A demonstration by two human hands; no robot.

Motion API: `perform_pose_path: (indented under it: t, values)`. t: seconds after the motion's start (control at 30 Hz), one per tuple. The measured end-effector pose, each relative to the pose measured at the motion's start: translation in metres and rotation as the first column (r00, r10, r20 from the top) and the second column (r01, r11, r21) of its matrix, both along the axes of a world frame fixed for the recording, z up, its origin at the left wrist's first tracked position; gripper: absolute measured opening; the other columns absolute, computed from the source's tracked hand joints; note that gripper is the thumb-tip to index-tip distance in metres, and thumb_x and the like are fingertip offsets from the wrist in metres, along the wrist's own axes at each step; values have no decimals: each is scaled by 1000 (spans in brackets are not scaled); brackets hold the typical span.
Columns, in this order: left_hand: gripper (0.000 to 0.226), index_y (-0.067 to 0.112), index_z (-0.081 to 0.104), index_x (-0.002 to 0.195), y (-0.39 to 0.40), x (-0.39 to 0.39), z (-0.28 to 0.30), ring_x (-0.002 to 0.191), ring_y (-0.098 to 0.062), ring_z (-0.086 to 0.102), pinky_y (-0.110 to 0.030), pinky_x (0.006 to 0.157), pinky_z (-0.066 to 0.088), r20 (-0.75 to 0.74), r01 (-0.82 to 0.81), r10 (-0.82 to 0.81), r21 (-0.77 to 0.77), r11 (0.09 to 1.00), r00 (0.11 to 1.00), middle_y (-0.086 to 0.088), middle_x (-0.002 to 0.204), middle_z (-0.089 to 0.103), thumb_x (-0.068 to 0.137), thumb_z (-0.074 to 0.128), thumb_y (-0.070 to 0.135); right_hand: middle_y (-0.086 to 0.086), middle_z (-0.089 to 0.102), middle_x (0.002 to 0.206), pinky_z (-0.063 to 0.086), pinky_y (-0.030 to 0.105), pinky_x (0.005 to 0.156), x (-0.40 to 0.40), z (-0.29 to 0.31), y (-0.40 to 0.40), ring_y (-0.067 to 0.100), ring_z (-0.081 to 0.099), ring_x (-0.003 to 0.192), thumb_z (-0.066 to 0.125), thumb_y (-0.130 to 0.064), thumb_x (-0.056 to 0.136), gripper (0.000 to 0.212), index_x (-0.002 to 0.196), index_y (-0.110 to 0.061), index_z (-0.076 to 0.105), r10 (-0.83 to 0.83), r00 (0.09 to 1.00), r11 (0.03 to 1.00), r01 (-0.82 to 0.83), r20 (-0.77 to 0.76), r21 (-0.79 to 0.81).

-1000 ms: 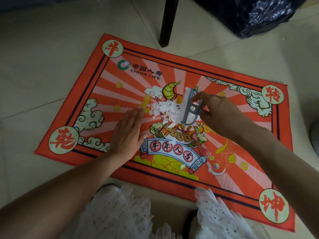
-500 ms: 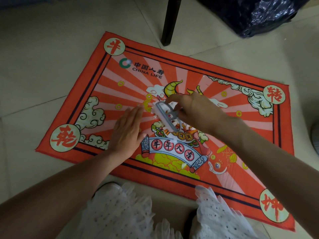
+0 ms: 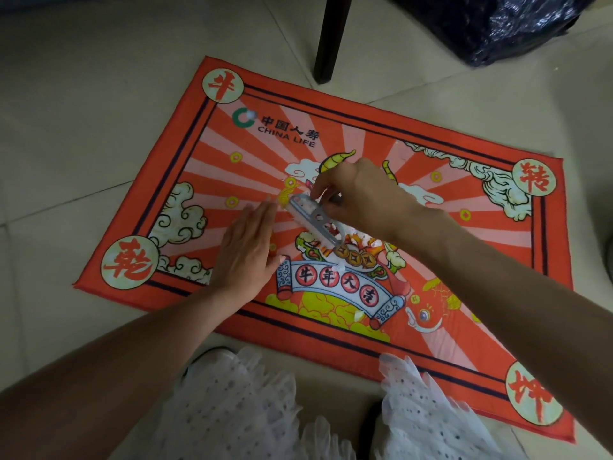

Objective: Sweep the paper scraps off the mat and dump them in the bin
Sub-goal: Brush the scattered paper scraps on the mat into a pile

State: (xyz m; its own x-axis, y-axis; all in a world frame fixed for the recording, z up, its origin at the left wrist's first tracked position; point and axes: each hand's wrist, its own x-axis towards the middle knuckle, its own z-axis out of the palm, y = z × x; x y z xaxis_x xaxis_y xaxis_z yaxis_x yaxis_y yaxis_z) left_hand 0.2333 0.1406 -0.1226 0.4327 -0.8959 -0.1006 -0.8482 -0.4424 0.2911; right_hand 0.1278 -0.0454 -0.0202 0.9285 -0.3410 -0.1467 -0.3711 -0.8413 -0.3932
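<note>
- Your left hand (image 3: 247,250) lies flat on the mat (image 3: 185,154), fingers straight and together, pointing up and to the right toward the brush (image 3: 315,224); it holds nothing.
- Your right hand (image 3: 361,197) reaches in from the right and grips the brush from above, fingers curled around its upper side.
- The brush is a small grey plastic one with holes along its back. It lies slanted across the middle of the mat, with its upper left end just beside your left fingertips (image 3: 270,205) and its lower right end over the printed coins.
- The paper scraps (image 3: 361,240) are on the mat: a few white bits show just under and to the right of the brush's lower end, below your right wrist. One more bit (image 3: 340,267) lies on the blue banner, and another (image 3: 358,315) sits near the banner's lower edge. Whether a pile is hidden under your right hand, you cannot tell.
- The mat is red-orange with a sunburst, clouds, a fish and round corner badges, and it lies flat on the pale tiled floor (image 3: 66,127).
- The bin, lined with a black plastic bag (image 3: 510,24), stands at the top right, well apart from the scraps.
- A dark chair leg (image 3: 330,38) stands on the tiles just beyond the mat's far edge.
- Your white lace skirt (image 3: 238,410) fills the bottom of the view.
</note>
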Motion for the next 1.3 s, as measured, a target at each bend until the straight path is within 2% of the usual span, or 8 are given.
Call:
perform_pose_path:
  t: [0.13, 0.47, 0.63, 0.77, 0.93, 1.13, 1.2, 1.3]
  values:
    - [93, 13, 9, 156, 1, -1, -1, 148, -30, 15, -48, 117, 26, 1, 0, 0, 10, 1000, 1000, -7, 162, 15, 88, 66, 40, 6, 72, 82, 54, 32, 66, 2, 2, 5, 22, 67, 75, 66, -4, 78, 14, 87, -11, 73, -7, 1000, 1000, 7, -16, 11]
    - [92, 13, 10, 155, 0, -1, -2, 149, -29, 14, -49, 116, 26, -2, -11, 11, 10, 1000, 1000, -6, 162, 16, 88, 67, 39, -1, 70, 78, 56, 31, 64, -3, 13, 4, 12, 63, 66, 72, -16, 77, 7, 80, -22, 72, -105, 992, 993, 101, 72, 67]
    - [99, 16, 5, 156, 1, 1, -2, 150, -26, 8, -46, 116, 22, -36, -7, 7, -3, 1000, 999, -3, 163, 10, 85, 67, 44, 1, 70, 80, 55, 32, 65, -5, 14, 15, 17, 64, 69, 69, -19, 81, 4, 82, -22, 72, -120, 988, 989, 110, 97, 100]
    - [108, 19, 0, 156, 2, 6, 0, 151, -23, 3, -45, 117, 19, -60, -54, 54, 3, 999, 997, 1, 164, 6, 80, 69, 52, 3, 69, 83, 49, 27, 62, 5, 10, 24, 19, 64, 72, 65, -15, 84, 7, 86, -14, 72, -76, 992, 990, 62, 105, 130]
    - [113, 19, 1, 156, 0, 6, 0, 151, -23, 3, -46, 117, 19, -77, -65, 65, 8, 998, 995, 0, 164, 6, 76, 73, 52, 10, 70, 88, 52, 36, 69, 14, -2, 26, 26, 64, 79, 55, -10, 89, 15, 93, -7, 69, -54, 995, 996, 47, 89, 77]
    - [113, 21, -2, 156, -2, 6, 2, 150, -24, 4, -46, 117, 21, -63, -58, 59, 15, 998, 996, 1, 164, 5, 76, 73, 51, 11, 68, 92, 42, 26, 63, 18, -4, 3, 27, 64, 83, 57, -11, 91, 13, 97, -8, 68, -117, 993, 993, 117, 23, -14]
    - [113, 22, -2, 156, -2, 5, 3, 150, -23, 3, -45, 117, 20, -64, -54, 54, 12, 998, 996, 2, 164, 5, 77, 73, 52, 11, 67, 96, 44, 27, 65, 17, -2, -5, 28, 64, 86, 59, -13, 90, 12, 98, -10, 67, -138, 990, 989, 139, 7, -48]
    - [113, 22, -1, 156, -2, 6, 3, 150, -23, 4, -45, 117, 21, -64, -50, 50, 4, 999, 997, 2, 164, 6, 76, 74, 51, 13, 67, 96, 54, 36, 74, 16, 6, -13, 29, 64, 88, 58, -14, 88, 14, 99, -10, 67, -133, 991, 988, 135, 31, -68]
